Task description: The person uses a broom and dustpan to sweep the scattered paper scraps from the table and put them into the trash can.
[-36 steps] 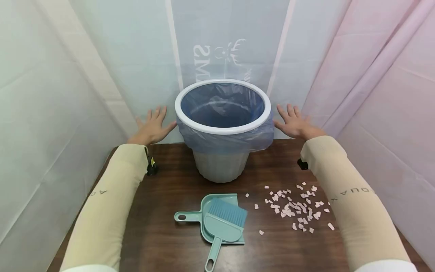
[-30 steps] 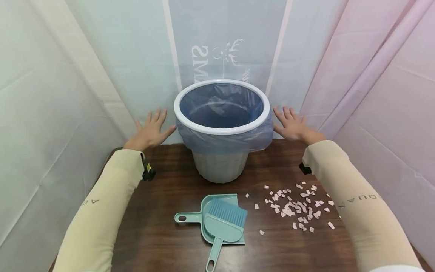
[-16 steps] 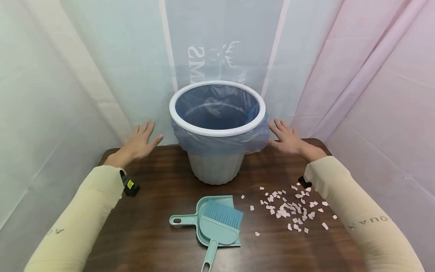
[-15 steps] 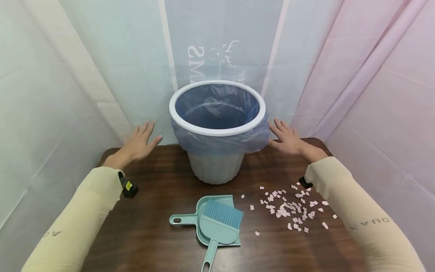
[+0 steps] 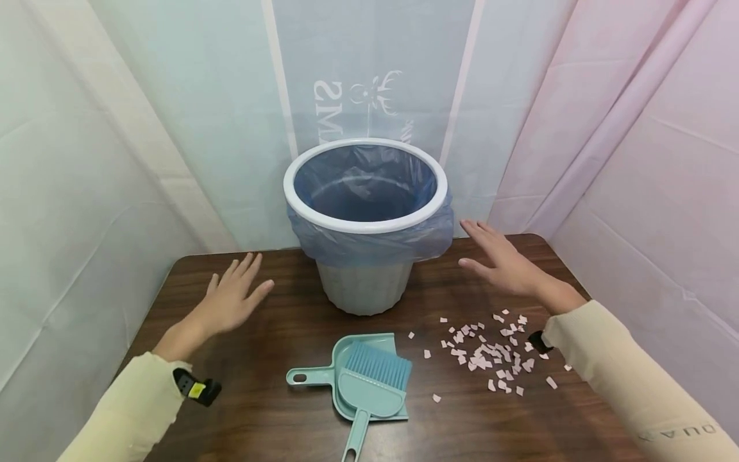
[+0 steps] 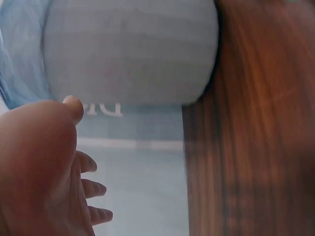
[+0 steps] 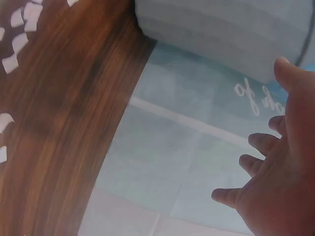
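My left hand [image 5: 226,300] is held over the left part of the table with its fingers spread, holding nothing. On the other side, my right hand [image 5: 508,263] extends beside the bin, palm down and fingers straight. Between them stands a white trash bin [image 5: 365,289], lined with a blue plastic bag [image 5: 369,247] folded over its rim. A light green dustpan [image 5: 312,376] lies in front of the bin, and a matching hand brush [image 5: 372,391] with blue bristles rests on it. Right of these, many small white paper scraps [image 5: 487,356] are scattered, below my right hand in the head view.
The dark wooden table [image 5: 254,410] has pale fabric curtains [image 5: 190,128] around its back and sides. A black device [image 5: 199,388] is strapped to my left wrist, another black device [image 5: 539,341] to my right. The bin stands close to the back curtain.
Both hands have drawn back toward me from beside the bin's rim and moved lower and farther apart. The bin, dustpan, brush and paper scraps have stayed in place; the head view has shifted slightly.
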The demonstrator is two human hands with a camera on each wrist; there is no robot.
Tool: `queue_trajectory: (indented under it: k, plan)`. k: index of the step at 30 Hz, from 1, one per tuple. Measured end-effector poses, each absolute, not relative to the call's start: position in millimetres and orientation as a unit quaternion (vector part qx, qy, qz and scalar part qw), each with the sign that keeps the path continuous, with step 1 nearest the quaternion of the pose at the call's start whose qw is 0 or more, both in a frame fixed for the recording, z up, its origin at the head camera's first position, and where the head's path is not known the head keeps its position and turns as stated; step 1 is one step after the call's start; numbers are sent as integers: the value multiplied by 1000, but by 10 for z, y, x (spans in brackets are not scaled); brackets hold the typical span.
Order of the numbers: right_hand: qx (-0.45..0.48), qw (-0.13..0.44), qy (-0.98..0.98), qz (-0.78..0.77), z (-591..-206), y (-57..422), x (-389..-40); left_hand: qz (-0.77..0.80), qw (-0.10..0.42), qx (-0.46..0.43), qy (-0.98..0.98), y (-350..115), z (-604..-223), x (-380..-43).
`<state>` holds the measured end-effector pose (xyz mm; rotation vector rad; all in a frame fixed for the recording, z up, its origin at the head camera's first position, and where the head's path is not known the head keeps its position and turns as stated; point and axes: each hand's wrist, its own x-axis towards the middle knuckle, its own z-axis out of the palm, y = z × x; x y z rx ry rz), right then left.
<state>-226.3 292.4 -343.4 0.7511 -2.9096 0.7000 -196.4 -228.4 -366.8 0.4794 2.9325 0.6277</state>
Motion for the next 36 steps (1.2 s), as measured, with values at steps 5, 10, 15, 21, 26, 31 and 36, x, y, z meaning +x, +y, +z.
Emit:
queue_trajectory:
  k: [5, 10, 15, 21, 26, 31, 36]
  plan:
    - [249, 34, -935, 250, -3496, 2907, -2040, 229, 25, 179, 956, -2220, -3745, -1706]
    - [256, 36, -930, 263, -3638, 2862, -1816, 264, 14, 198, 944, -2219, -3876, -1434]
    - [269, 24, -925, 266, -3755, 2783, -1591, 301, 8, 206, 931, -2211, -3979, -1208]
    - [306, 20, -910, 277, -3843, 2589, -1367, 349, 25, 198, 916, -2111, -4134, -1041]
    - [358, 21, -893, 272, -3896, 2368, -1186, 377, 32, 192, 906, -1948, -4259, -975]
    - [407, 21, -882, 237, -3903, 2179, -1016, 384, 58, 193, 901, -1785, -4361, -953]
    - [457, 20, -865, 207, -3933, 1980, -890, 384, 89, 217, 893, -1709, -4429, -940]
